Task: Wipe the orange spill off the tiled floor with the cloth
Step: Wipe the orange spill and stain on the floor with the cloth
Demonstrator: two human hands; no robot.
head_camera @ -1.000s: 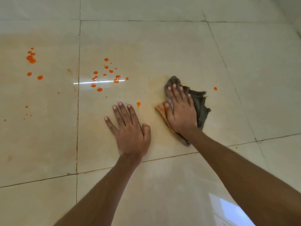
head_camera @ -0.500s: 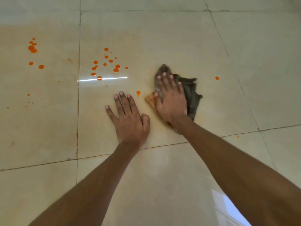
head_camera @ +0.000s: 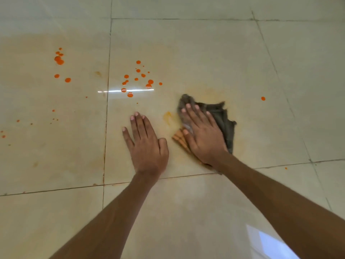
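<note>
I am mid-wipe: my right hand [head_camera: 203,135] lies flat, fingers straight, pressing the grey cloth [head_camera: 222,116] to the tiled floor [head_camera: 205,53]. My left hand [head_camera: 147,143], flat and holding nothing, braces at its 9 o'clock. Next, I judge, the cloth should sweep toward 10 o'clock, over the smear [head_camera: 167,116] to the orange drops [head_camera: 138,79].

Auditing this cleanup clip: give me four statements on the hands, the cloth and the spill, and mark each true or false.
1. The right hand presses flat on the cloth. True.
2. The left hand holds a second cloth. False: it rests flat on the bare tile.
3. The spill is fully wiped up. False: orange drops lie beyond the left hand.
4. A lone orange drop lies to the right of the cloth. True.
</note>
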